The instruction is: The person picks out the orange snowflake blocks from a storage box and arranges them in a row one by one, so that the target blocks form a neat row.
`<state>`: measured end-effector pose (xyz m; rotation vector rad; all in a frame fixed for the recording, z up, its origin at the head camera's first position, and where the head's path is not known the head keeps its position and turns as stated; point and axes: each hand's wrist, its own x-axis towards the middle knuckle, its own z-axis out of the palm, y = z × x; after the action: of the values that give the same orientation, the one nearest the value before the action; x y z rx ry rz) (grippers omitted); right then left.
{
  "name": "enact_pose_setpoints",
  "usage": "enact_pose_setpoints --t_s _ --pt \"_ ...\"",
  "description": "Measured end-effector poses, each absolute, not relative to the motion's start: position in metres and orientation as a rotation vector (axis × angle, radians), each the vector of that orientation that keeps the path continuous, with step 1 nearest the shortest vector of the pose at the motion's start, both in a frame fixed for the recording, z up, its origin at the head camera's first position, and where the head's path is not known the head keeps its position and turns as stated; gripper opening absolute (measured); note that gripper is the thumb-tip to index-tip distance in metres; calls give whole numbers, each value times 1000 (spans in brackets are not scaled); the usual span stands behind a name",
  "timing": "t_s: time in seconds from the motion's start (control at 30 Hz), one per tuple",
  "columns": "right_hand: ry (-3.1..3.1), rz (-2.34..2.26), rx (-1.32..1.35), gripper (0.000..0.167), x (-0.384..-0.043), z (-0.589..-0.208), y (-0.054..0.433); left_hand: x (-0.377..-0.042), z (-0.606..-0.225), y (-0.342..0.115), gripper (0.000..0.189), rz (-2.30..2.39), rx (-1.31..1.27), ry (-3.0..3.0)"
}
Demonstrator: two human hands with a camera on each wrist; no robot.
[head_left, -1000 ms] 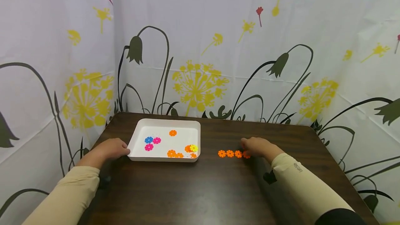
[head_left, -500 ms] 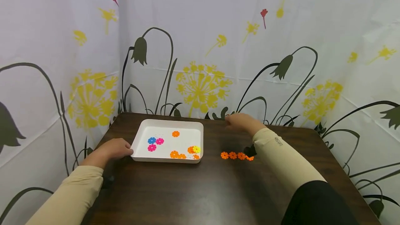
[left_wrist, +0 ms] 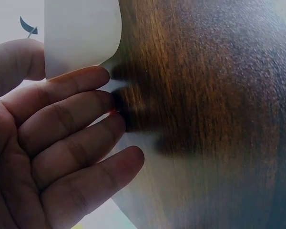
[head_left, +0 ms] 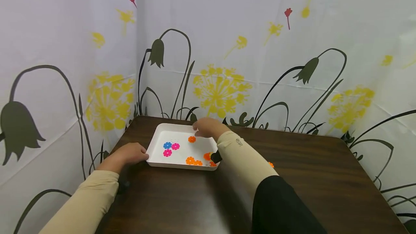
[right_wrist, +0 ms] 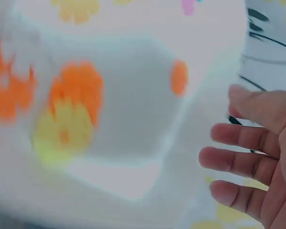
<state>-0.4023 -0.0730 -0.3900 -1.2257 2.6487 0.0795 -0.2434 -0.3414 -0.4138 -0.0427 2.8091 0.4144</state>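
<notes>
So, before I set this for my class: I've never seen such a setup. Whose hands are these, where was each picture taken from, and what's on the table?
There is no machine: these are one person's bare hands. The wide picture comes from a camera worn on the head; each close one comes from a camera on a wrist. On the dark table sits a white tray with flower-shaped bits: orange pieces, pink pieces, a blue piece and a yellow piece. Another orange piece peeks out beside the right sleeve. The left hand pinches the tray's near left corner. The right hand is at the tray's far side, fingers apart, holding nothing I can see.
</notes>
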Motion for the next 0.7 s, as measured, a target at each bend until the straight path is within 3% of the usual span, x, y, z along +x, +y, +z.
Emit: enact_pose_setpoints --t_s 0.1,0.17,0.4,0.7 --pt "2620 124 -1174 43 -399 -407 -87 -244 -415 -342 23 417 -59 2805" --pt "2613 163 -1173 42 -398 -417 -92 -244 -415 -342 23 411 -62 2805" --pt "2647 309 -1303 18 -391 -434 -95 -244 -412 -339 22 401 -67 2801" --pt "2596 279 -1227 11 -387 -429 -92 -245 -410 -338 22 395 -90 2771"
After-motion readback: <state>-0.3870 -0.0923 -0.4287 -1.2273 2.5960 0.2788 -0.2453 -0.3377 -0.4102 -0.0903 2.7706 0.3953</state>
